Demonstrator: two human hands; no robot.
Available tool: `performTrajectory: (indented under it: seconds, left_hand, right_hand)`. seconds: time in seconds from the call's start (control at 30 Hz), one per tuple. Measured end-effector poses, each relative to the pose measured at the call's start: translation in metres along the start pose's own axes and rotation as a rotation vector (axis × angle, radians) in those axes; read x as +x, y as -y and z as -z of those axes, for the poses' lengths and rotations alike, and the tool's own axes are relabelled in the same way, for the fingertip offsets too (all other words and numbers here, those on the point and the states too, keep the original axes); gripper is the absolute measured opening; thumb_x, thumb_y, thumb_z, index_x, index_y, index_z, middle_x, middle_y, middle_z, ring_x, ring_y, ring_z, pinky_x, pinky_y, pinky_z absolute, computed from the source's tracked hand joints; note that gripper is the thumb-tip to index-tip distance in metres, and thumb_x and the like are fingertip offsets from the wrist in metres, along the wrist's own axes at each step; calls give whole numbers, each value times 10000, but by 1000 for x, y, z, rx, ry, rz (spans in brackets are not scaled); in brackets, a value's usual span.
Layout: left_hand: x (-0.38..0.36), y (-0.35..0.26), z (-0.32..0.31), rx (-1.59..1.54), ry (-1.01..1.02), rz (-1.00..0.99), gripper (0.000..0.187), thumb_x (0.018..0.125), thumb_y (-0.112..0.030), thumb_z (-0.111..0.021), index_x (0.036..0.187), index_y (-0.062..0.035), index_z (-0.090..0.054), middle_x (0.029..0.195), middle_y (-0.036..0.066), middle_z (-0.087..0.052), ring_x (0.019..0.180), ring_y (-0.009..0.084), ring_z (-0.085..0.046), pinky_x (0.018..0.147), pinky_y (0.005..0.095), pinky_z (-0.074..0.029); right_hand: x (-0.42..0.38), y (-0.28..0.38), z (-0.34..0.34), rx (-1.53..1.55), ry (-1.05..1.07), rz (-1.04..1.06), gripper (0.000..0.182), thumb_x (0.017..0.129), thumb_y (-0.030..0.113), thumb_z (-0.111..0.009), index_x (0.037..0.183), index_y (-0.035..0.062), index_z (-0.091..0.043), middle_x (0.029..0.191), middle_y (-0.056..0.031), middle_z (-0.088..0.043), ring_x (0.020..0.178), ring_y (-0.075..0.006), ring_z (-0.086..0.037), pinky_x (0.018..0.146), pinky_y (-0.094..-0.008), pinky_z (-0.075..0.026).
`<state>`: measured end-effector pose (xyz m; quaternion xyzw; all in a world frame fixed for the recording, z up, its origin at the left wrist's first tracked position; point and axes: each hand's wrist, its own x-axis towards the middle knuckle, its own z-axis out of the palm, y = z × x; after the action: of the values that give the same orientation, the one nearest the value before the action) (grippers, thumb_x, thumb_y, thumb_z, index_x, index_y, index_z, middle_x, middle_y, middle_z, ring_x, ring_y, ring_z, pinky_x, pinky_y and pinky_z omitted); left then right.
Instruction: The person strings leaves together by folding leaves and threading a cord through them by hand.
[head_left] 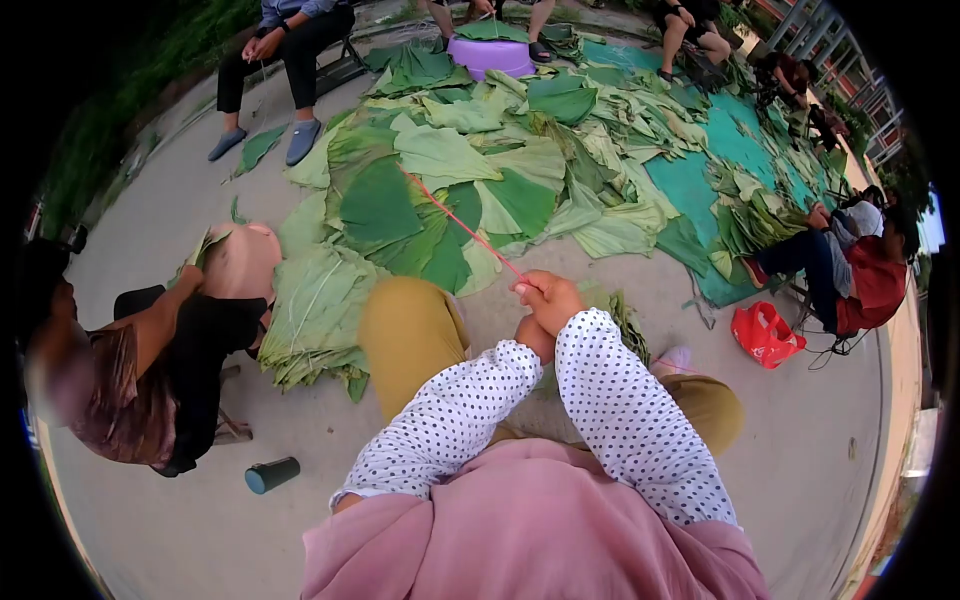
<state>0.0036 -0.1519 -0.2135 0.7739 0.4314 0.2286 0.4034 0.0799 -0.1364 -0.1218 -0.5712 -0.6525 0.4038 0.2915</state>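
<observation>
A thin red string runs taut from over the large green leaves to my hands. With its fingers closed, my right hand pinches the near end of the string. My left hand is close against it, just below, and its fingers are hidden. Both forearms wear white dotted sleeves. A bundle of folded leaves lies partly hidden behind my right forearm.
A stack of leaves lies left of my knee. People sit around the leaf pile on low seats. A purple tub stands at the back, a red bag at right, and a dark bottle lies at lower left.
</observation>
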Motion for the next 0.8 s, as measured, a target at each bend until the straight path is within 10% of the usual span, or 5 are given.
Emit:
performTrajectory:
  seconds: [0.67, 0.8]
  left_hand:
    - [23, -11, 20, -341, -168, 17, 400, 979, -314, -430, 1244, -25, -507, 1132, 157, -622, 1074, 286, -586, 937, 392, -455]
    - [5, -31, 59, -994, -368, 109, 409, 987, -322, -416, 1254, -22, -496, 1131, 151, -622, 1077, 284, -583, 946, 394, -453]
  right_hand:
    - [-32, 152, 36, 496, -146, 470, 188, 963, 90, -511, 1067, 31, -657, 751, 5, -554, 675, -79, -500, 657, -220, -437]
    - [-33, 152, 37, 465, -119, 483, 186, 968, 102, -509, 1056, 31, -658, 721, 19, -536, 662, -75, -496, 635, -221, -429]
